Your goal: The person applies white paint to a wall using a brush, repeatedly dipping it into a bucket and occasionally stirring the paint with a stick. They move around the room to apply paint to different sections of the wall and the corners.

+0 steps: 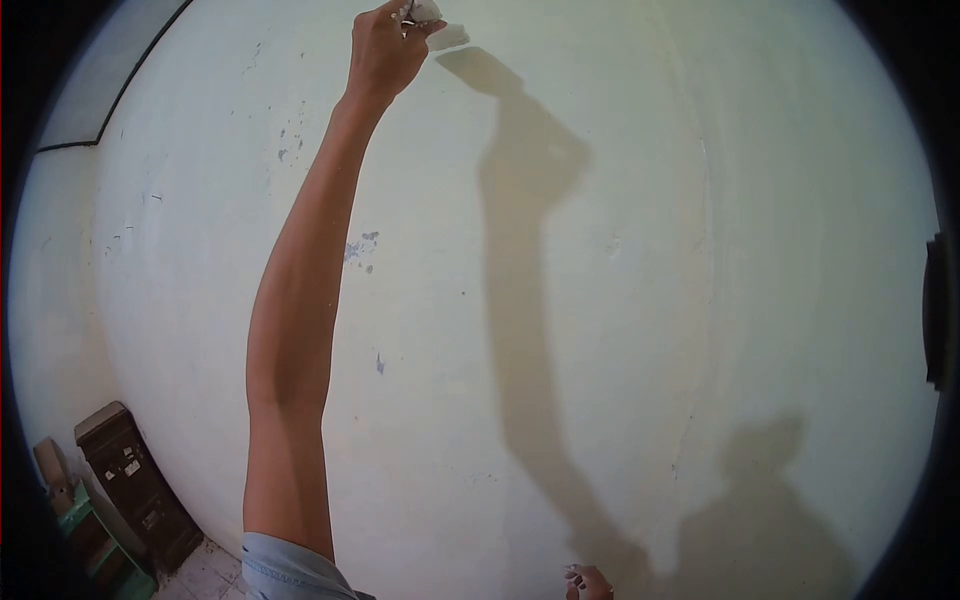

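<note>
My left hand (392, 48) is raised high at the top of the view, its fingers closed on a small, pale scraper-like tool (426, 12). White smears mark the fingers. Beside the tool, a damp-looking whitish patch or flat edge (450, 38) shows against the pale wall (620, 150); I cannot tell which it is. My right hand (588, 582) is low at the bottom edge, partly cut off, with curled fingers and white on the fingertips. What it holds, if anything, is too small to make out.
Chipped paint spots (362, 247) mark the wall, and shadows of my arm and head fall across it. A dark wooden cabinet (140, 485) leans in the lower left corner beside a green shelf (105, 545). A dark object (936, 310) is at the right edge.
</note>
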Demonstrator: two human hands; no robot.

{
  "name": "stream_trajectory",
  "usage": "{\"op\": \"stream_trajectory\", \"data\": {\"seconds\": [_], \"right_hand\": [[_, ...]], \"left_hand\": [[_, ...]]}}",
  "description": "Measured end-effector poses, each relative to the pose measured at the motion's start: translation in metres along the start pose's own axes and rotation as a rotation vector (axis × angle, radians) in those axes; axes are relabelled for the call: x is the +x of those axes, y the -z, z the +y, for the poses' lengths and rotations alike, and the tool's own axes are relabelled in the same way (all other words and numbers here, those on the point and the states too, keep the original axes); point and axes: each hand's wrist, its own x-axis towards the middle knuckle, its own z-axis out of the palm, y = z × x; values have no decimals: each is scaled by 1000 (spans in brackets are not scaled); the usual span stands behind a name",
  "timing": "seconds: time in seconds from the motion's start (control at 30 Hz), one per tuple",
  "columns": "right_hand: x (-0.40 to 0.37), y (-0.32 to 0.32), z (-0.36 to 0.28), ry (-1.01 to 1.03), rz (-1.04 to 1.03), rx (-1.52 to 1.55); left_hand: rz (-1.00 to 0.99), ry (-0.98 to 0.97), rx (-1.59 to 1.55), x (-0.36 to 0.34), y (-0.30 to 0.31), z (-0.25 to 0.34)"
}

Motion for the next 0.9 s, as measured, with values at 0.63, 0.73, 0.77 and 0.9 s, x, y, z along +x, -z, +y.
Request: {"op": "stream_trajectory", "data": {"seconds": [0.63,0.73,0.77,0.9], "right_hand": [[-5,-18,17,-444,-45,218],[-8,-14,-1,-149,-69,22],[-7,-15,2,-102,-89,22],[-4,-15,4,-54,-130,54]], "left_hand": [[-285,19,-103,-134,34,40],[-237,146,-346,-117,42,46],[-206,110,-305,-103,41,40],[-70,31,-109,-38,30,8]]}}
